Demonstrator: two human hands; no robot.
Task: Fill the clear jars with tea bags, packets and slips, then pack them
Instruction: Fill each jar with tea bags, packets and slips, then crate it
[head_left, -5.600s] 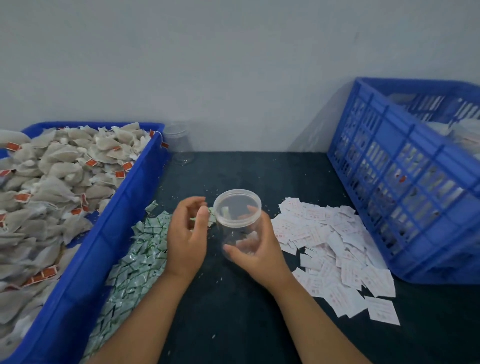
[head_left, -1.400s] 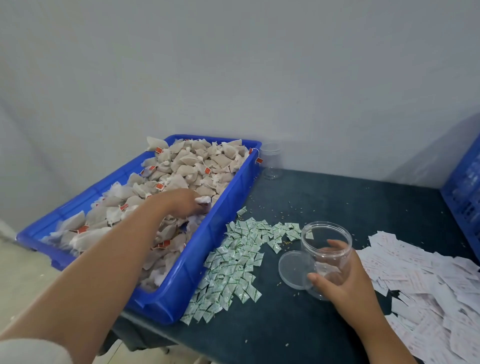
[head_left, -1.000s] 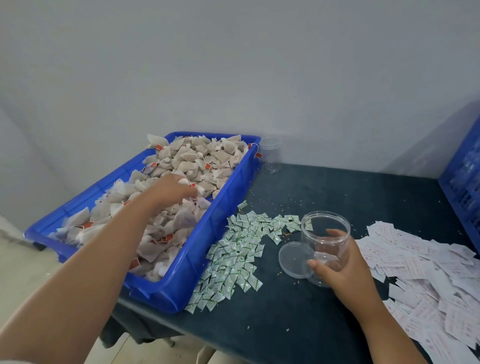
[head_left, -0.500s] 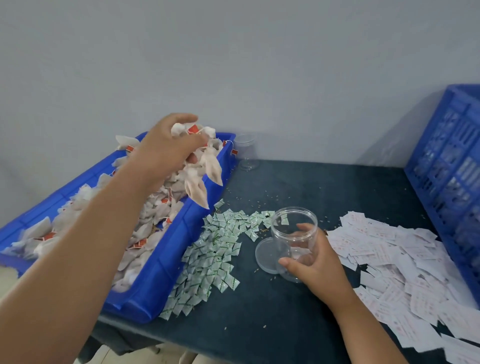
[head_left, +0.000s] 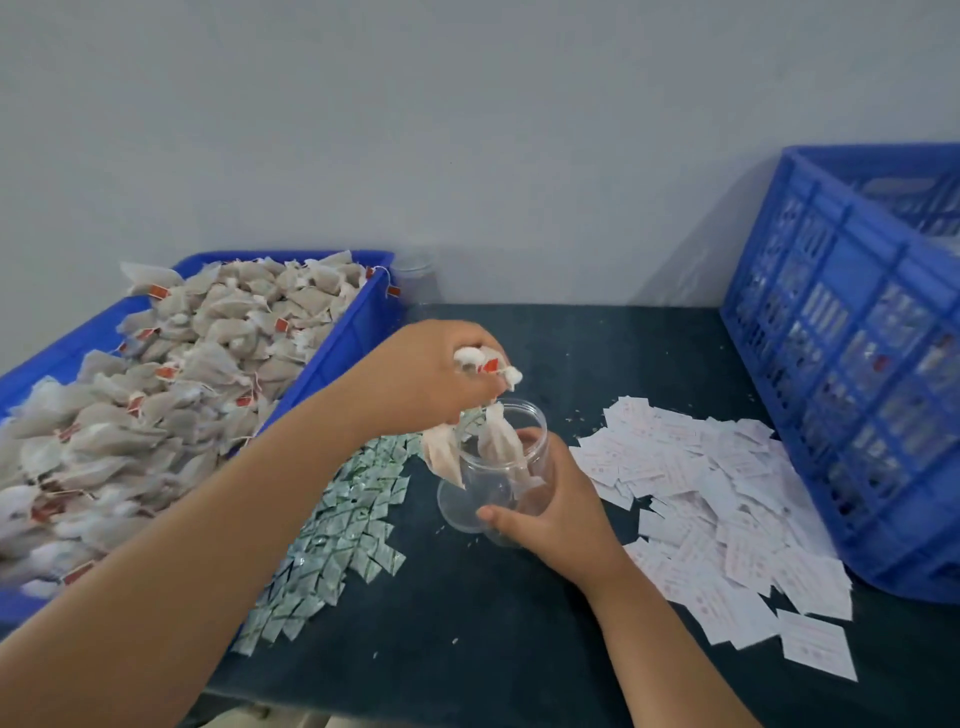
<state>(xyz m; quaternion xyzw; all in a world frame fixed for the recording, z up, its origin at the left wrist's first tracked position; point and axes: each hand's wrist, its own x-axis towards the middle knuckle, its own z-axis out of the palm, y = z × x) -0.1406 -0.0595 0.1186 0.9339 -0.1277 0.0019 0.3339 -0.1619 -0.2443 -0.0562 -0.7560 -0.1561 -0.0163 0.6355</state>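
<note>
left hand (head_left: 426, 379) at centre frame, fingers curled round a bunch of tea bags (head_left: 496, 441); it pinches them by the tops, with red tags and white string ends sticking out at the fingertips; two bags hang down clear of the fist; one is inside the mouth of the jar (head_left: 532, 431), the other hangs outside the rim on the jar's left; can't tell if that one touches the wall

right hand (head_left: 558, 512) grips the jar from the right; thumb lies across the near side low down, fingers wrap round the far side; jar is clear and its mouth is open; can't tell if its base sits flat on the table (head_left: 519, 649)

clear lid (head_left: 453, 512) lies flat at the jar's lower left, against its base

tray (head_left: 345, 338) is blue, at left of frame, piled with a bag heap (head_left: 182, 389) of grey-white bags with red tags; packets (head_left: 337, 519) are green and white, spread in a strip between tray and jar, running to lower centre; slips (head_left: 727, 519) are white, a loose pile right of the jar, reaching the crate (head_left: 857, 364); crate is blue with lattice walls, at right edge, contents unclear

spare jar (head_left: 415, 275) stands at the back by the tray's far corner, against the wall (head_left: 467, 130); small crumbs lie scattered on the dark table top
</note>
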